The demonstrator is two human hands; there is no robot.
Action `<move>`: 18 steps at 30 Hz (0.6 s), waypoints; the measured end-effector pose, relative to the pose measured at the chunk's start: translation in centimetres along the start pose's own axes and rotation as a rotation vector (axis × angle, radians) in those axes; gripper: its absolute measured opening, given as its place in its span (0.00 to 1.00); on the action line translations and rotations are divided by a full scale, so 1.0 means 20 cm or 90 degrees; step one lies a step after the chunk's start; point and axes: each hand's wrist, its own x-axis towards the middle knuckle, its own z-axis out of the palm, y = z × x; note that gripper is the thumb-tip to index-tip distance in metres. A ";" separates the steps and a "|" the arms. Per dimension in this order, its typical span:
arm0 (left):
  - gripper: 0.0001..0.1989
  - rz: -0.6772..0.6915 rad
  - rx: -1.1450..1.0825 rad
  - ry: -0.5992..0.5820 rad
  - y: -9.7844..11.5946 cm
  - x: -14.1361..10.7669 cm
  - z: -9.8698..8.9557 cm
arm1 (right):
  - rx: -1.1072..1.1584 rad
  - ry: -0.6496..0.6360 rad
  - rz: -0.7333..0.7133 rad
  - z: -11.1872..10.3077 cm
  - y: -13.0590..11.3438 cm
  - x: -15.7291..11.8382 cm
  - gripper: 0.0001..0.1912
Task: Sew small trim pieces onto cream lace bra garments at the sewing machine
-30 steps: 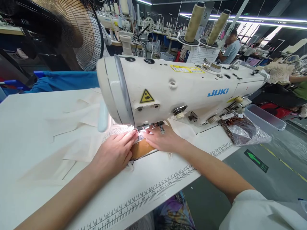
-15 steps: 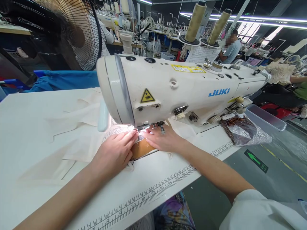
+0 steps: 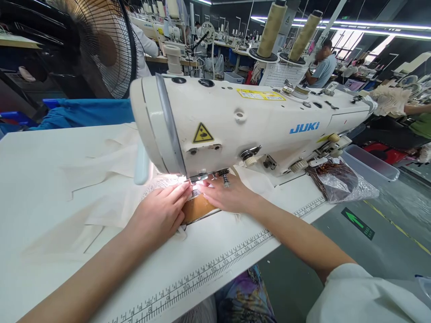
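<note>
A white JUKI sewing machine [image 3: 215, 116] stands on the table, its needle area brightly lit. My left hand [image 3: 160, 208] lies left of the needle, fingers together and pressed closed on white lace fabric [image 3: 156, 185]. My right hand [image 3: 225, 193] is at the other side of the presser foot, its fingers bent in on the same fabric; the machine head partly hides their tips. Between the hands shows an orange-brown plate [image 3: 198, 208] in the machine bed. Pale cloth pieces [image 3: 114, 204] spread over the table to the left.
A ruler strip [image 3: 202, 280] runs along the front edge of the table [image 3: 27, 179]. To the right lie a plastic bag of brown items [image 3: 343, 181] and a clear bin [image 3: 370, 162]. Thread cones [image 3: 272, 31] rise behind; a black fan [image 3: 104, 49] stands at left. A person [image 3: 323, 67] sits farther back.
The whole view has shifted slightly left. Both hands keep nearly the same place by the needle, and the fabric shows no clear movement.
</note>
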 end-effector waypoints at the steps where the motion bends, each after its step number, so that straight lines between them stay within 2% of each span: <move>1: 0.24 -0.006 -0.007 -0.007 0.00 0.00 0.00 | 0.001 0.000 0.000 0.00 0.00 0.00 0.18; 5: 0.24 -0.020 -0.034 -0.019 0.00 -0.01 0.01 | 0.005 -0.007 0.005 0.00 0.00 0.00 0.18; 10: 0.24 -0.021 -0.058 0.001 -0.01 -0.01 0.02 | 0.029 -0.014 0.013 -0.01 0.00 0.00 0.17; 18: 0.23 -0.010 -0.035 0.001 -0.01 -0.02 0.01 | 0.017 -0.025 0.009 -0.02 0.00 0.01 0.17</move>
